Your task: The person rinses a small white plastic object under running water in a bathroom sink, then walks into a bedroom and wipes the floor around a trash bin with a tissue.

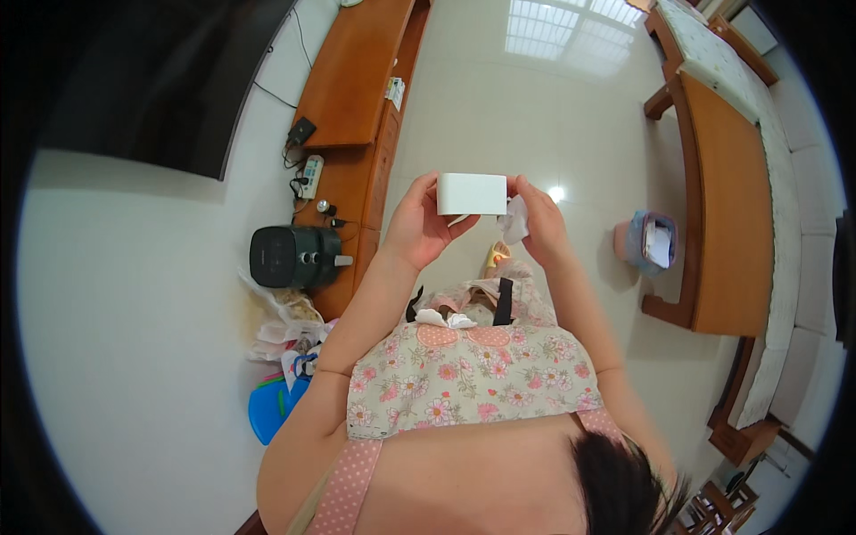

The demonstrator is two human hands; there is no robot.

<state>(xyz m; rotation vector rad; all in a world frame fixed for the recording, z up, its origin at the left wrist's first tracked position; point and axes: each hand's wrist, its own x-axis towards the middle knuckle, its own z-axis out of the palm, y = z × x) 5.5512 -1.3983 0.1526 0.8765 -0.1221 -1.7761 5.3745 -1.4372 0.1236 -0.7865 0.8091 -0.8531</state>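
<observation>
A small white box with plain sides is held up in front of me, above the tiled floor. My left hand grips its left end, with the thumb at the side and fingers curled beneath. At the box's right end is my right hand, which also holds a crumpled white tissue or cloth against the palm. Some fingers of the right hand are hidden behind the box and the tissue. The far face of the box cannot be seen.
On my left runs a wooden cabinet bearing a power strip and a dark air fryer. Bags and a blue basin lie behind it. To the right stand a lined waste bin and a wooden table beside a sofa.
</observation>
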